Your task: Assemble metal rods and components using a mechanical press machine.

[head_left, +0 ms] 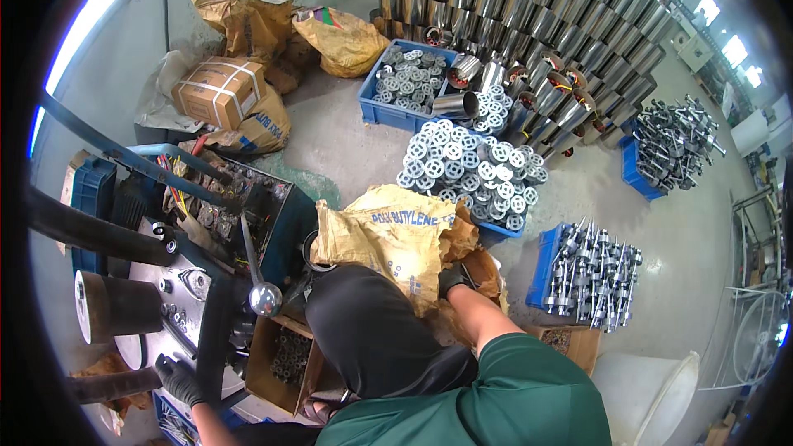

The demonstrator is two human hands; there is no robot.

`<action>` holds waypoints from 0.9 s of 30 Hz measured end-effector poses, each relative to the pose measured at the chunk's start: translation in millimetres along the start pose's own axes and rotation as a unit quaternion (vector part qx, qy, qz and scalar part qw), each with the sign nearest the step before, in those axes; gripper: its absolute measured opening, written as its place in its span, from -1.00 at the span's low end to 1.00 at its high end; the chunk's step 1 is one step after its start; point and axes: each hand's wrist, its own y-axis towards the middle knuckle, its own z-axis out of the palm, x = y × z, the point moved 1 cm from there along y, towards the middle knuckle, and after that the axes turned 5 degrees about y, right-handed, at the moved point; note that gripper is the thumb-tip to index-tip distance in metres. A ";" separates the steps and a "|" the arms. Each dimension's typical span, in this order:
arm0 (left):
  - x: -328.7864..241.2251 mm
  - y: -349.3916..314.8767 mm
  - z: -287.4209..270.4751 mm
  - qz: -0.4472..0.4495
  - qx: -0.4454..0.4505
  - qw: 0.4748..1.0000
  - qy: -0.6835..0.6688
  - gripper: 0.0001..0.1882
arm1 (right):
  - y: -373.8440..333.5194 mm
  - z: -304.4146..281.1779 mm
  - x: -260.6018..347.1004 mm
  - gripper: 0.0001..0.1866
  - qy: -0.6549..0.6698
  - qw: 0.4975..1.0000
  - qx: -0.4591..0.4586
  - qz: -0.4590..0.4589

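My left hand, in a dark glove, rests at the edge of the grey metal machine table, fingers stretched out and apart with nothing seen in them. Small metal rings lie on that table near a dark thick cylinder. My right hand, also gloved, reaches down beside a torn yellow-brown sack at the mouth of a cardboard box. Its fingers are hidden there. A lever with a shiny ball knob stands between the machine and my knee.
Blue crates hold ring-shaped metal end covers and rotors with shafts. Steel cylinders are stacked at the back. An open carton of small metal parts sits by my feet; a white tub is at right.
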 end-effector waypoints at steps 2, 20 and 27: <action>-13.3 -0.7 2.6 -0.016 0.010 1.000 -0.020 -0.67 | 24.4 26.3 -12.1 -0.50 0.026 0.999 -0.014 0.019; 30.3 19.0 29.7 0.021 0.003 0.999 0.046 -0.61 | 36.0 49.6 -4.3 -0.48 0.109 0.986 -0.107 0.060; 24.4 9.8 21.1 -0.001 0.000 0.999 0.046 -0.60 | 48.0 43.4 -4.3 -0.50 0.130 0.988 -0.052 0.063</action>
